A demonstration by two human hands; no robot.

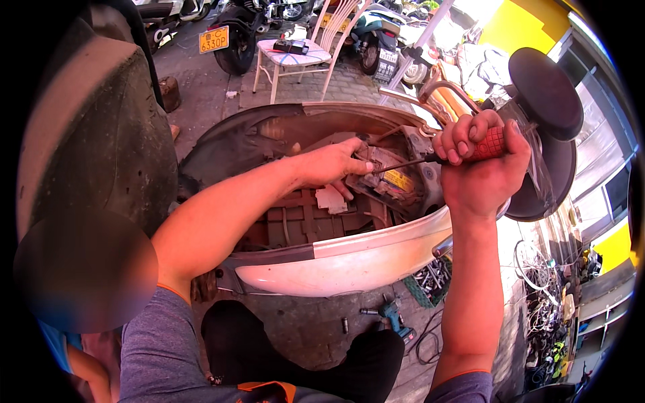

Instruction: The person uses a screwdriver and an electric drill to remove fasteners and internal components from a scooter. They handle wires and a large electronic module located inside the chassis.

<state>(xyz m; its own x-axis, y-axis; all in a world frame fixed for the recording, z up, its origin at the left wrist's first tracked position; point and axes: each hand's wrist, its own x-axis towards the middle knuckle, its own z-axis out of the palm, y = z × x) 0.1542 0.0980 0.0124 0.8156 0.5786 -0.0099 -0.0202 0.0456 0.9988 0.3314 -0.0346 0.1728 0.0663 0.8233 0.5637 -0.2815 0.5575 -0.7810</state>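
Note:
My right hand (480,158) is closed around the red, ridged handle (486,144) of a screwdriver. Its thin dark shaft (406,164) slants down to the left, into the opened body of a scooter (349,275). Near the shaft's tip, my left hand (330,166) reaches in with thumb and fingers curled about a part that I cannot make out. A metal box with a yellow label (399,180) sits just under the shaft. Below my left fingers lies a torn white piece (332,200) on the brown, ribbed plastic tray (295,218).
A dark scooter seat (101,127) rises at the left, beside a person in blue (57,346). On the ground lie a cordless drill (395,318) and a green basket of metal parts (430,282). A white chair (292,57) and parked motorbikes (236,40) stand beyond.

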